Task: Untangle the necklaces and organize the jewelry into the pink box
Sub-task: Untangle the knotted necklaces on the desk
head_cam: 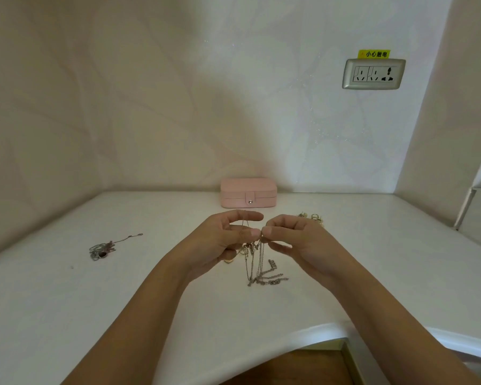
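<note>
— Where are the arms?
— Bare, both in from the lower edge. The left forearm point(156, 298) and right forearm point(367, 301) slant toward each other, hands raised in the middle.
— The left hand point(222, 240)?
— Palm turned toward the other hand, forefinger stretched across on top, thumb under it, the remaining fingers curled. It pinches the thin chains point(257, 262).
— And the right hand point(295, 237)?
— Knuckles up, fingers curled, thumb and forefinger nipping the same chains. Its fingertips touch the left thumb.
</note>
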